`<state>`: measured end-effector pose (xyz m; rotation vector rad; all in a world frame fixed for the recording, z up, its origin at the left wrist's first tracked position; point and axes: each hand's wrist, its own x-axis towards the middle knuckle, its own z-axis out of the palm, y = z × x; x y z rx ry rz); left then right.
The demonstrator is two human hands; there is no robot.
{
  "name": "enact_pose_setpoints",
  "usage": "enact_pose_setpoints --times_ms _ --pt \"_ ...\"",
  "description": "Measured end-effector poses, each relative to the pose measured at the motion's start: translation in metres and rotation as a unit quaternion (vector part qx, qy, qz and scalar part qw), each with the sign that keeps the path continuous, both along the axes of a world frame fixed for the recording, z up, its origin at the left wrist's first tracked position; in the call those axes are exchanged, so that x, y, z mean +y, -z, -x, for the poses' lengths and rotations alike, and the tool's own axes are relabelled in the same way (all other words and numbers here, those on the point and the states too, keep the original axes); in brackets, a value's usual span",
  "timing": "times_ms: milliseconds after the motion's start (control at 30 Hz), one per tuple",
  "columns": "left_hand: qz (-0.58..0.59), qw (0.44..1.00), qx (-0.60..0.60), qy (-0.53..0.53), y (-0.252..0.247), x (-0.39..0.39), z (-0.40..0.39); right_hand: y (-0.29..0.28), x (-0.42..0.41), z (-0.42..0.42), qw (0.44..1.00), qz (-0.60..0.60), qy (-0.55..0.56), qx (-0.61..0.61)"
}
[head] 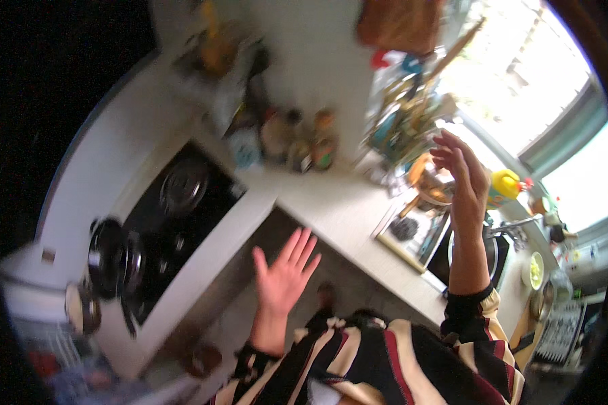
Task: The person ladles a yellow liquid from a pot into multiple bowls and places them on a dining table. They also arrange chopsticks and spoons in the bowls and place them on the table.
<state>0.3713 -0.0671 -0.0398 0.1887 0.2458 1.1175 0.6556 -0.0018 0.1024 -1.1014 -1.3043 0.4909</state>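
Observation:
My left hand (283, 276) hangs above the floor between the two counter runs, palm up, fingers spread and nothing in it. Raised on the other side, my right hand (465, 169) has slightly bent fingers, and I see nothing held in it. From this view it overlaps a bowl with brownish contents (433, 190) on the counter by the window. Just right of that hand stands a bottle with a yellow top (505, 185). The sink (441, 253) lies partly hidden behind my right forearm.
A black cooktop (182, 223) with a dark lidded pot (106, 258) is at left. Several blurred jars (301, 147) line the corner of the counter (329, 202). A scrub pad (404, 229) lies beside the sink. At far right are a white bowl of pale green pieces (535, 271) and a cutting board (529, 344).

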Motion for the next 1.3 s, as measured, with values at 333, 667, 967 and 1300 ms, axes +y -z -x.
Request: enact_pose_setpoints --times_ms 333,667,967,1300 --pt "-0.098 0.990 0.030 -0.096 -0.011 -0.076 -0.031 0.091 -0.153 0.133 0.831 -0.069 -0.484 -0.265" --pt "-0.062 0.948 0.171 -0.262 0.020 -0.283 -0.019 0.127 -0.285 0.196 0.764 -0.122 -0.564 -0.288" --pt "-0.061 0.899 0.048 -0.430 -0.008 -0.495 0.062 0.095 -0.369 0.288 0.842 -0.056 -0.521 -0.128" --pt "0.045 0.788 0.218 -0.574 -0.050 -0.739 0.135 0.291 -0.580 0.482 0.707 0.087 -0.614 -0.340"
